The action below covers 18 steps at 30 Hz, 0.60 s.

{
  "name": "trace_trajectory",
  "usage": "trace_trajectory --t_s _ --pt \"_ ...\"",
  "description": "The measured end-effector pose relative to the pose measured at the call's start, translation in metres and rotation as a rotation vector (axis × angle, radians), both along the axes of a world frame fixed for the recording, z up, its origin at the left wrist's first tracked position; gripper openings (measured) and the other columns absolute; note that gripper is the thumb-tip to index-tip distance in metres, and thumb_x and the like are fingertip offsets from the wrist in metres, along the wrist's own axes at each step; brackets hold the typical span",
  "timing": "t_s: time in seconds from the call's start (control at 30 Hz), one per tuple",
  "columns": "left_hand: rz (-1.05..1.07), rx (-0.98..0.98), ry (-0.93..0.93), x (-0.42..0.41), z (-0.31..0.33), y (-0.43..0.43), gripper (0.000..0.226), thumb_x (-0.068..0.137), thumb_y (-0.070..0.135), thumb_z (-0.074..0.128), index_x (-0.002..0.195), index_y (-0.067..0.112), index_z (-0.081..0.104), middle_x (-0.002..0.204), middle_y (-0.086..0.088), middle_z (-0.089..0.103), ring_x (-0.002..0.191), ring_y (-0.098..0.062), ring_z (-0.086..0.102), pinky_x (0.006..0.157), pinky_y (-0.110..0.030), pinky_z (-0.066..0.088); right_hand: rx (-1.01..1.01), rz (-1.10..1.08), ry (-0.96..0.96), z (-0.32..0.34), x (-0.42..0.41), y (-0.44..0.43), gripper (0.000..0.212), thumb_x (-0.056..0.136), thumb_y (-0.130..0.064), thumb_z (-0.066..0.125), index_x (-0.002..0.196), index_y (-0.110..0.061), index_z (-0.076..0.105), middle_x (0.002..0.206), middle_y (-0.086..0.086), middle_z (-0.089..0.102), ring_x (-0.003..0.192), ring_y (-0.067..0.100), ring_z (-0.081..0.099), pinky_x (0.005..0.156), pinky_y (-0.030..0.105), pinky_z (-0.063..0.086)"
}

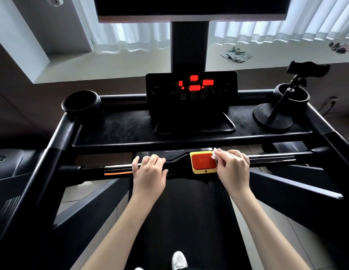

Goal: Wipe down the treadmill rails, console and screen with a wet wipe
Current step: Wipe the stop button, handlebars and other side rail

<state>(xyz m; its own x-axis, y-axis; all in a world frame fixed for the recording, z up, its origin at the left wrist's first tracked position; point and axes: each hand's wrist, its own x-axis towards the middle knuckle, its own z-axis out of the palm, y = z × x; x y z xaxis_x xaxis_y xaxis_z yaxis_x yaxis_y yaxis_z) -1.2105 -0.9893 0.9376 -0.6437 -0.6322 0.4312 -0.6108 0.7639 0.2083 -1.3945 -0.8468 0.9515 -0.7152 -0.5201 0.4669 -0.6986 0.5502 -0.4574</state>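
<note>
I stand on a black treadmill. My left hand (149,168) grips the front crossbar (115,169) left of centre. My right hand (233,168) holds a small white wet wipe (215,153) against the right edge of the red stop button (202,161), which sits in a yellow frame on the crossbar. Beyond it lies the dusty black console tray (126,127) with the control panel (191,88) showing red digits. A large dark screen (191,8) hangs at the top on a black post. Side rails (58,137) run down both sides.
A cup holder (82,103) sits at the tray's left corner, another (291,95) at the right. A phone holder on a round base (273,117) stands on the tray's right. A crumpled cloth (237,54) lies on the window ledge. My white shoe (178,260) rests on the belt.
</note>
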Motion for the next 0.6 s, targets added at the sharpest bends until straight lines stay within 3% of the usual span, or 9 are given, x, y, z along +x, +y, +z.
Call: trace_trajectory --t_s 0.13,0.33,0.47,0.6 --pt "0.010 0.012 -0.018 -0.001 0.004 0.002 0.038 0.061 0.014 0.089 0.095 0.015 0.072 0.087 0.004 0.064 0.086 -0.022 0.064 0.097 -0.054 0.040 -0.074 -0.082 0.004 0.000 -0.004 0.000 0.016 0.074 0.006 0.076 0.075 -0.009 0.075 0.066 0.002 0.071 0.076 0.030 0.067 0.083 0.041 0.039" --pt "0.011 0.025 -0.024 0.001 0.004 0.003 0.038 0.062 0.014 0.089 0.096 0.016 0.073 0.088 0.005 0.065 0.087 -0.022 0.064 0.096 -0.055 0.041 -0.087 0.018 0.143 -0.017 0.006 0.018 0.017 0.083 -0.013 0.063 0.089 -0.015 0.078 0.094 -0.004 0.075 0.094 0.019 0.068 0.088 0.031 0.035" --pt "-0.007 0.014 -0.022 0.001 0.003 0.001 0.037 0.063 0.014 0.088 0.097 0.014 0.073 0.088 0.004 0.064 0.086 -0.023 0.064 0.097 -0.054 0.041 -0.116 -0.165 0.153 -0.016 0.014 0.015 0.014 0.080 -0.006 0.066 0.088 -0.011 0.076 0.092 0.001 0.075 0.090 0.027 0.068 0.085 0.034 0.031" --pt "-0.046 0.010 -0.021 0.004 0.002 0.000 0.034 0.068 0.016 0.085 0.099 0.012 0.072 0.090 0.004 0.063 0.089 -0.022 0.063 0.099 -0.055 0.039 -0.110 -0.069 0.133 -0.022 0.033 0.017 0.022 0.077 0.003 0.077 0.092 -0.012 0.075 0.097 0.003 0.070 0.090 0.025 0.067 0.088 0.033 0.034"
